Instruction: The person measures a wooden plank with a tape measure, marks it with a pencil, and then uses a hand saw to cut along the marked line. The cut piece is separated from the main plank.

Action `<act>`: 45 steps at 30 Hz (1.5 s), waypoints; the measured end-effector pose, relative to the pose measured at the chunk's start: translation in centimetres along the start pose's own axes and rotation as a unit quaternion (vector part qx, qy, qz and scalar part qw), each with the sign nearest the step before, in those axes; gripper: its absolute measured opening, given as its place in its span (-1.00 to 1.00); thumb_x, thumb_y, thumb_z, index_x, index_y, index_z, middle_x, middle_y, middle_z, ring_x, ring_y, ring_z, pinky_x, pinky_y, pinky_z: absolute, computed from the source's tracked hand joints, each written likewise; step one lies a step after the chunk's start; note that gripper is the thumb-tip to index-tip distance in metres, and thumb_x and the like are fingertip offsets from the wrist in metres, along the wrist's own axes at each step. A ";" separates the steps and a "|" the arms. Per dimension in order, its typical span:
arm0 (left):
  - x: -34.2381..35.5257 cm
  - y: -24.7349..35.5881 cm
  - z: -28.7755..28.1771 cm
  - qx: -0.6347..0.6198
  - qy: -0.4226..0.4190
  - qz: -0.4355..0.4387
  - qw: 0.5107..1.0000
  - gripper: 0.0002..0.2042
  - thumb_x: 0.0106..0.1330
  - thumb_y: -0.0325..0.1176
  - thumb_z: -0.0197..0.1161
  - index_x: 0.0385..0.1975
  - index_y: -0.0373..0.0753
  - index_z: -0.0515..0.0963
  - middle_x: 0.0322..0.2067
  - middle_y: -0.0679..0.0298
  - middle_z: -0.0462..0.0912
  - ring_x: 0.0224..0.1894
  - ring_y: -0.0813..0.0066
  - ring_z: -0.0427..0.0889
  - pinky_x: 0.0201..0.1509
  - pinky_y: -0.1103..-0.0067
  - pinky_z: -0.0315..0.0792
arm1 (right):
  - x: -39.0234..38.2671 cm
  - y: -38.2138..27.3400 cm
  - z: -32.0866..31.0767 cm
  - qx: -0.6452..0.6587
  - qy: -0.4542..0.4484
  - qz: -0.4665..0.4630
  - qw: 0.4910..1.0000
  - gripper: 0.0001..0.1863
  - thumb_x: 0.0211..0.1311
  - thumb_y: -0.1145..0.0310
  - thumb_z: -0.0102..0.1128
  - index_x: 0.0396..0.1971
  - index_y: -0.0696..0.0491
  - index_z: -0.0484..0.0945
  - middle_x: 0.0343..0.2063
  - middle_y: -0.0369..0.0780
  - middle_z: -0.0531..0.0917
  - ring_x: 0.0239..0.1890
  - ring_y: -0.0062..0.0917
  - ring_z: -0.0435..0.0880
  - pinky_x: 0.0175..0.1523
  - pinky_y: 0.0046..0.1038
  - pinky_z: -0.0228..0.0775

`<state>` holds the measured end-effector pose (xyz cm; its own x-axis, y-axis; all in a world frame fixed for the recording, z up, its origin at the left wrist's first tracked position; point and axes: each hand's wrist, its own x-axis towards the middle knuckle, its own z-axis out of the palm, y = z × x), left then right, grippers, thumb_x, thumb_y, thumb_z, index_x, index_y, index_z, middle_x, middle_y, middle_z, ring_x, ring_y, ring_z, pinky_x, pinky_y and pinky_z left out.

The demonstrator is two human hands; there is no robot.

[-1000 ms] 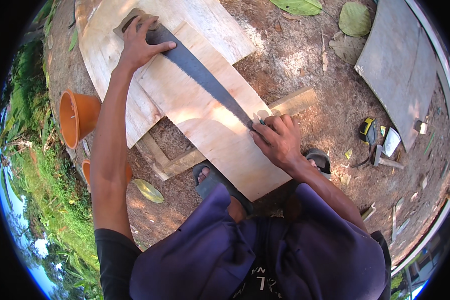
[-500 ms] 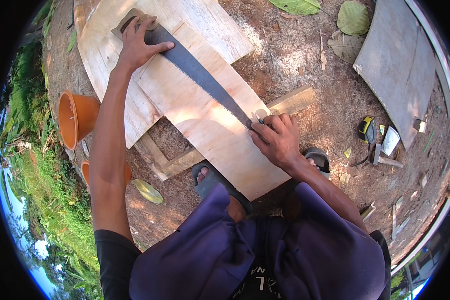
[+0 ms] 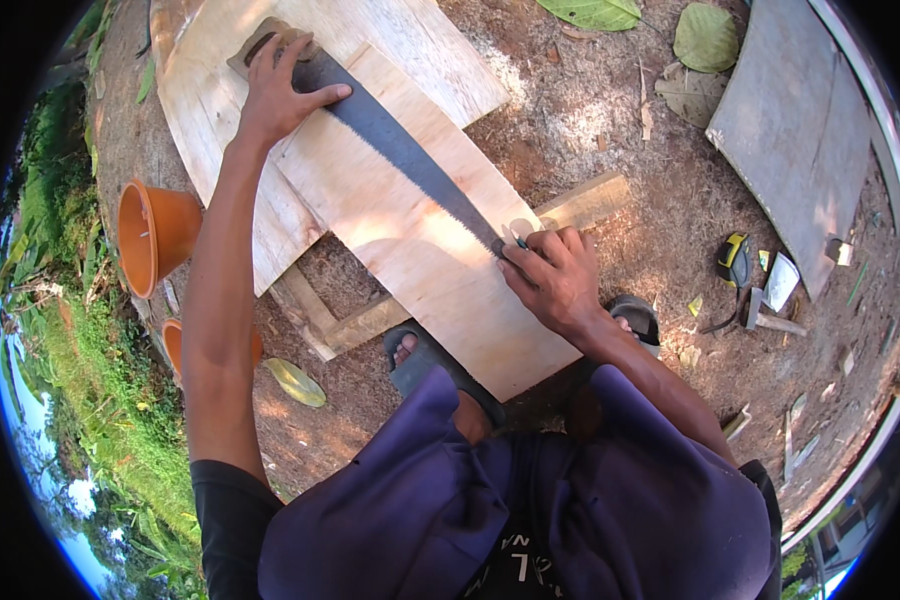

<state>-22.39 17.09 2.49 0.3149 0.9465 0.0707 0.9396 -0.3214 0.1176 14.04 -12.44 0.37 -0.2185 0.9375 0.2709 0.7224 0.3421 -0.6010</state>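
Note:
A handsaw (image 3: 400, 145) with a dark blade and wooden handle lies slantwise across a pale plywood board (image 3: 500, 340), its toothed edge toward the lower left. My left hand (image 3: 278, 100) grips it at the handle end, fingers over the handle and thumb on the blade. Close by the narrow tip, my right hand (image 3: 558, 280) is closed around a slim teal pencil or pen (image 3: 519, 239), mostly hidden by the fingers. That hand rests on the board and touches or nearly touches the blade's tip.
More plywood sheets (image 3: 430, 50) lie under the board's far end, and wooden battens (image 3: 585, 202) under its middle. Orange pots (image 3: 160, 235) stand at left. A tape measure (image 3: 735, 260), a hammer (image 3: 770, 318) and a grey sheet (image 3: 795, 110) lie at right. My sandalled feet flank the board.

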 end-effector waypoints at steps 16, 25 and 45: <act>-9.0 12.4 0.2 -0.037 0.016 -0.060 0.997 -0.17 0.14 0.24 0.48 0.31 -0.23 0.51 0.37 -0.14 0.36 0.44 -0.16 0.29 0.51 0.10 0.22 | 0.2 -0.1 -0.1 -0.005 0.001 -0.006 1.000 -0.72 0.02 0.29 0.59 -0.22 -0.14 0.76 -0.26 -0.37 0.62 -0.23 -0.41 0.54 -0.16 -0.28 0.26; -9.4 12.4 0.5 -0.029 0.008 -0.038 0.999 -0.05 0.03 0.35 0.50 0.41 -0.04 0.43 0.47 -0.15 0.23 0.51 -0.29 0.15 0.58 0.05 0.10 | 0.0 0.0 0.1 -0.014 0.005 -0.012 1.000 -0.71 0.01 0.29 0.60 -0.22 -0.14 0.77 -0.27 -0.38 0.61 -0.24 -0.42 0.52 -0.16 -0.28 0.28; -9.1 11.9 -0.3 -0.038 -0.003 -0.065 0.997 0.02 -0.02 0.38 0.51 0.40 -0.16 0.42 0.45 -0.17 0.27 0.49 -0.16 0.24 0.52 0.10 0.24 | -0.2 0.2 -0.1 -0.008 -0.007 -0.014 1.000 -0.75 0.11 0.24 0.53 -0.18 -0.17 0.74 -0.22 -0.42 0.60 -0.22 -0.45 0.52 -0.14 -0.29 0.28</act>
<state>-14.08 4.65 3.55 0.1929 0.9802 0.0437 0.9597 -0.1977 0.1999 14.30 -12.56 0.25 -0.2484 0.9282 0.2772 0.7264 0.3678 -0.5806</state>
